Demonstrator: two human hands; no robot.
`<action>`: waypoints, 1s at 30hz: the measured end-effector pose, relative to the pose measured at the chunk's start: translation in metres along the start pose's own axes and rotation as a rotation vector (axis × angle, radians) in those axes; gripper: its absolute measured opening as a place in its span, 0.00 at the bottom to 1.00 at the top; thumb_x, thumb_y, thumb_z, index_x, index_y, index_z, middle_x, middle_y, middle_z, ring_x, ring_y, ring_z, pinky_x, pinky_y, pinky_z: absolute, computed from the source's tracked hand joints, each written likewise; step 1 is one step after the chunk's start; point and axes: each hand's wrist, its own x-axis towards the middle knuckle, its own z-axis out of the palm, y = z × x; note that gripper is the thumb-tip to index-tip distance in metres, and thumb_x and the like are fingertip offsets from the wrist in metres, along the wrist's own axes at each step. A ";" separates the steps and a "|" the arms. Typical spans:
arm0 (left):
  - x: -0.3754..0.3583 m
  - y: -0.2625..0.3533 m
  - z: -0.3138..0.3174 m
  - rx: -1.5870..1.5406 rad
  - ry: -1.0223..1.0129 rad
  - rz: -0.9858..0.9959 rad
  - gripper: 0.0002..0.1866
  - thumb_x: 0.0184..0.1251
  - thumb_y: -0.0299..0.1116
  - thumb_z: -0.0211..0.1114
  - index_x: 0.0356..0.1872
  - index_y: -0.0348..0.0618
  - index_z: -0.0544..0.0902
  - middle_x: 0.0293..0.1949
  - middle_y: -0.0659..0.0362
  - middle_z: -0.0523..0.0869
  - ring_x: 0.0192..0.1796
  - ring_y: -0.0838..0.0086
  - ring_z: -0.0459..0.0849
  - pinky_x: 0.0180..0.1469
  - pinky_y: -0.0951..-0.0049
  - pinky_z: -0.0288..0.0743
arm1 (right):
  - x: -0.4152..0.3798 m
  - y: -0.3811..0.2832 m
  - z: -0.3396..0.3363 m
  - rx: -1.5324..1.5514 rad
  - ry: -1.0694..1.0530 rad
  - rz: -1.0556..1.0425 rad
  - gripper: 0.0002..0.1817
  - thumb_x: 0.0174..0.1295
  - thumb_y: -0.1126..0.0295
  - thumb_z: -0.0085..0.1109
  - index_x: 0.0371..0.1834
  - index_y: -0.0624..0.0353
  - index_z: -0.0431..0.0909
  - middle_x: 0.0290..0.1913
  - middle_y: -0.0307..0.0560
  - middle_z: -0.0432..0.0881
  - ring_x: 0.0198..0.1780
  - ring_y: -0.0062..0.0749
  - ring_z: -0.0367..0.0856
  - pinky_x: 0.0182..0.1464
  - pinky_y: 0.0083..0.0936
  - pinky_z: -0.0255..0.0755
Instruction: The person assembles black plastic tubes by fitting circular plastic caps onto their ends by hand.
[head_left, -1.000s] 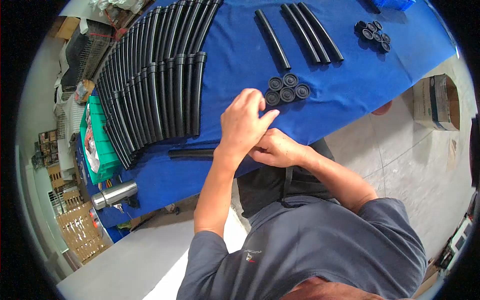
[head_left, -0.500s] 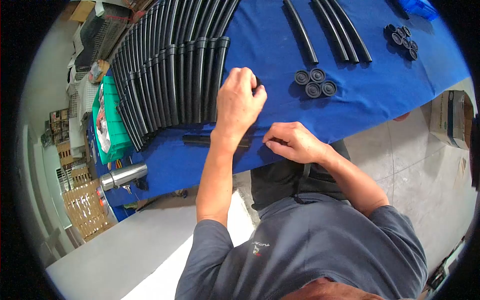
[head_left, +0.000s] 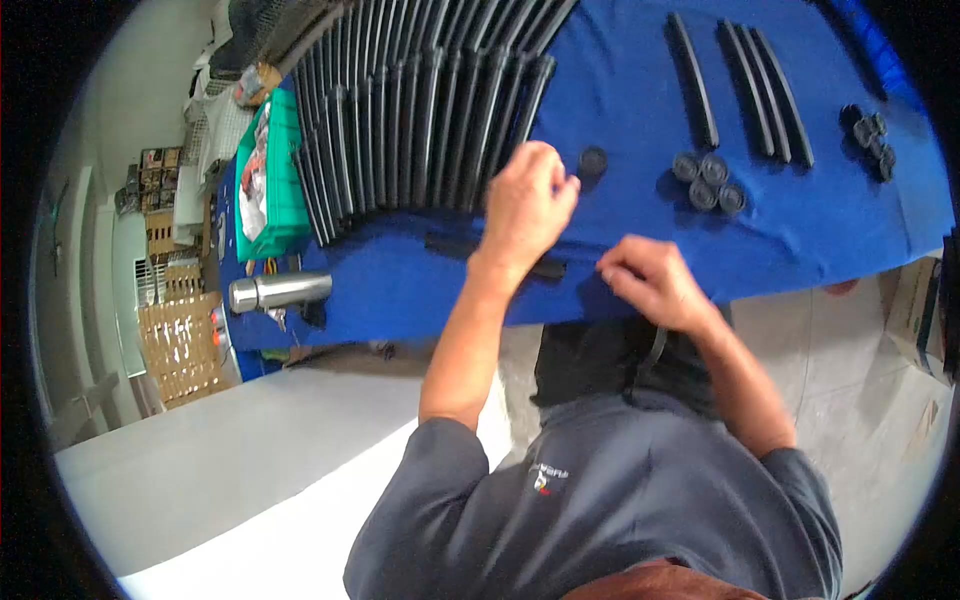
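My left hand (head_left: pixel 528 210) is over the blue cloth, its fingers curled and thumb drawn in. Whatever it may hold is hidden. A round black cap (head_left: pixel 592 162) lies just to its right, apart from it. Beneath my left wrist lies a black tube (head_left: pixel 548 268), partly covered by the forearm. My right hand (head_left: pixel 660 285) hovers near the table's front edge, fingertips bent together. I cannot make out anything between them. To its upper right sits a cluster of several black caps (head_left: pixel 710 183).
Many black tubes (head_left: pixel 430 130) lie in overlapping rows at the left. Beside them are a green bin (head_left: pixel 285 180) and a steel flask (head_left: pixel 280 291). Several separate tubes (head_left: pixel 765 90) and more caps (head_left: pixel 872 140) lie at the right on the blue cloth (head_left: pixel 640 60).
The view has shifted, so the table appears farther right. My left hand has moved left relative to the cap, which now shows fully. My right hand stays near the front edge.
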 end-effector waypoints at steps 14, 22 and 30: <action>-0.109 -0.032 -0.029 0.335 -0.159 0.077 0.25 0.55 0.14 0.63 0.57 0.40 0.84 0.54 0.51 0.86 0.60 0.53 0.84 0.72 0.45 0.72 | 0.001 0.008 0.007 0.258 0.087 0.092 0.18 0.69 0.81 0.57 0.62 0.69 0.78 0.53 0.53 0.85 0.54 0.37 0.88 0.56 0.32 0.82; -0.091 -0.009 -0.035 0.132 -0.253 -0.009 0.22 0.54 0.16 0.62 0.52 0.37 0.84 0.49 0.49 0.87 0.55 0.52 0.85 0.66 0.53 0.76 | 0.003 0.010 0.006 0.133 0.065 -0.032 0.29 0.63 0.80 0.62 0.70 0.64 0.74 0.54 0.55 0.83 0.51 0.39 0.88 0.57 0.34 0.84; -0.083 0.034 -0.036 -0.282 -0.440 -0.202 0.26 0.56 0.17 0.56 0.59 0.35 0.81 0.51 0.45 0.88 0.55 0.51 0.89 0.59 0.59 0.81 | 0.000 0.004 -0.005 0.285 -0.007 -0.025 0.24 0.63 0.73 0.70 0.64 0.62 0.81 0.40 0.47 0.86 0.39 0.30 0.85 0.46 0.29 0.81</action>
